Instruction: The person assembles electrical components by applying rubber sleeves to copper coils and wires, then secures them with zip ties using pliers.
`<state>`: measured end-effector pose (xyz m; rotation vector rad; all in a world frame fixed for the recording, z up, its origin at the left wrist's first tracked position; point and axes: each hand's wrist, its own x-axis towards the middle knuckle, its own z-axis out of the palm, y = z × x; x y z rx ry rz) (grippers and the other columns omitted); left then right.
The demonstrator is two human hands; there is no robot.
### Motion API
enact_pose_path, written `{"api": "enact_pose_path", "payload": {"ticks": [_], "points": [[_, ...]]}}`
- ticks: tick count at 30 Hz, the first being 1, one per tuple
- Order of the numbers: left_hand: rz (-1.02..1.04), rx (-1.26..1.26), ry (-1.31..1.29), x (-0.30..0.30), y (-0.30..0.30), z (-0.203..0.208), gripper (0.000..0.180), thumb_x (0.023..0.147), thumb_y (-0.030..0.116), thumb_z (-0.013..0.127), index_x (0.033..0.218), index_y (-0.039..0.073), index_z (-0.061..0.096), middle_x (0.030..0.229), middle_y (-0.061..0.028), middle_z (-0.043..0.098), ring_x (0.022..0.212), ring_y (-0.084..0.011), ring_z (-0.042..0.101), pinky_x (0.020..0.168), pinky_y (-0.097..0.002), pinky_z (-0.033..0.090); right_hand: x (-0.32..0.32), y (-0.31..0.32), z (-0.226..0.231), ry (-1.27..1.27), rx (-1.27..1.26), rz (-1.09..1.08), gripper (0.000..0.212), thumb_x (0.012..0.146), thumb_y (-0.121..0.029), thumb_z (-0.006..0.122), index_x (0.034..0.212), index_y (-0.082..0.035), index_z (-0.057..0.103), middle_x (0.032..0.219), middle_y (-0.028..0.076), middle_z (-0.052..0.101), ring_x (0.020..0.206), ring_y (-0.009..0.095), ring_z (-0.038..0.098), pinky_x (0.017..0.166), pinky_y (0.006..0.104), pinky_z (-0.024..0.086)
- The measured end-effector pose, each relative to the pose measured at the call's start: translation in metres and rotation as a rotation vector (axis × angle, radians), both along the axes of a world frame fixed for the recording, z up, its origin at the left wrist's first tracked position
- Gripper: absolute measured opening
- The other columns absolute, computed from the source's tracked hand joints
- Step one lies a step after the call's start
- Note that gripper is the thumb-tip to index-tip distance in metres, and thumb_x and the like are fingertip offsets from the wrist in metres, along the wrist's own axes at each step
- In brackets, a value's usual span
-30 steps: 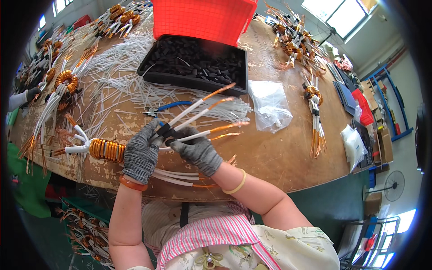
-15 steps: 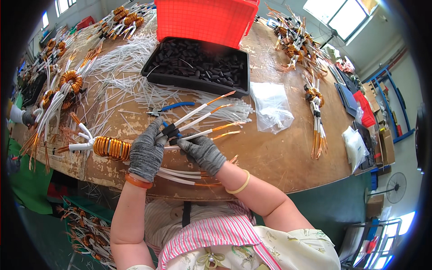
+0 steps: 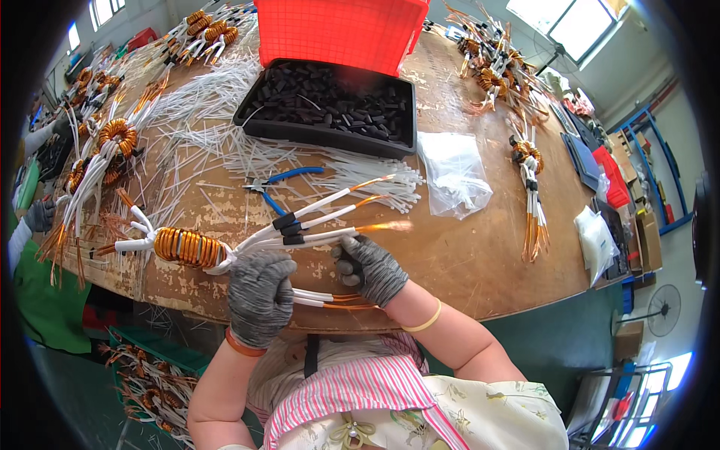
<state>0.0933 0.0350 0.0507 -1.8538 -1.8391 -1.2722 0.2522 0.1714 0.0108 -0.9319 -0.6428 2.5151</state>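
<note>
A copper-wound ring coil (image 3: 187,247) with white leads lies near the front edge of the table. Its upper white leads (image 3: 322,202) fan out to the right, ending in bare copper, with short black sleeves (image 3: 285,222) on them. My left hand (image 3: 261,298), grey-gloved, is curled closed just right of the coil, over the lower white leads (image 3: 311,297), which emerge from beside its fingers. With fingers bent, my right hand (image 3: 371,270) pinches the lowest of the upper leads near its copper end, which is blurred. Blue-handled cutters (image 3: 294,173) lie behind the leads.
A black tray (image 3: 330,139) full of black sleeves stands behind, with a red basket (image 3: 341,34) against it. Loose white cable ties (image 3: 367,176) and a clear plastic bag (image 3: 454,176) lie nearby. More coils (image 3: 118,135) are at left, near another person's gloved hand (image 3: 39,215).
My left hand has left the black sleeves and moved down toward the lower leads. My right hand has shifted right along the lead. The cutters are now uncovered.
</note>
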Motion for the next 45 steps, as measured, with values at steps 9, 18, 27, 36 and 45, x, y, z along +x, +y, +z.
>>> {"api": "enact_pose_path", "payload": {"ticks": [9,18,27,36,45], "points": [[0.018,-0.269,0.109,0.005,0.017,-0.004,0.026,0.071,0.008,0.067,0.096,0.005,0.063,0.098,-0.0092,0.063,0.093,-0.0273,0.057,0.085,-0.0398,0.043,0.017,-0.027,0.015,-0.111,0.364,0.046,0.034,0.089,-0.037,0.054,0.108,-0.009,0.054,0.080,-0.001,0.059,0.055,0.007,0.050,0.042,0.0188,0.038],[-0.108,-0.130,0.088,0.013,0.031,-0.015,0.019,0.071,0.007,0.067,0.091,0.007,0.064,0.083,-0.0072,0.059,0.080,-0.0264,0.055,0.075,-0.0397,0.042,0.039,-0.021,0.023,-0.026,0.318,-0.103,0.031,0.092,-0.034,0.051,0.108,-0.009,0.056,0.075,-0.003,0.057,0.053,0.004,0.048,0.044,0.0167,0.038],[-0.227,-0.136,-0.021,0.036,0.041,0.006,0.025,0.074,0.003,0.065,0.099,0.006,0.064,0.081,-0.0071,0.060,0.079,-0.0260,0.055,0.075,-0.0369,0.043,0.064,-0.003,0.032,-0.117,0.496,-0.208,0.030,0.090,-0.036,0.054,0.100,-0.009,0.059,0.071,-0.004,0.056,0.052,0.004,0.046,0.044,0.0170,0.036],[-0.273,-0.120,-0.046,0.046,0.061,0.000,0.025,0.075,0.001,0.064,0.099,0.008,0.065,0.086,-0.0082,0.063,0.079,-0.0252,0.057,0.074,-0.0356,0.045,0.084,0.011,0.025,0.274,0.271,-0.231,0.026,0.089,-0.035,0.055,0.098,-0.011,0.058,0.074,-0.002,0.055,0.052,0.007,0.044,0.043,0.0191,0.033],[-0.273,-0.006,-0.148,0.092,0.086,0.021,0.021,0.075,0.008,0.065,0.096,0.007,0.062,0.090,-0.0085,0.064,0.082,-0.0259,0.060,0.076,-0.0363,0.045,0.090,0.009,0.037,0.210,0.315,-0.236,0.029,0.088,-0.040,0.055,0.093,-0.012,0.058,0.073,-0.002,0.056,0.050,0.006,0.047,0.041,0.0175,0.033]]}}
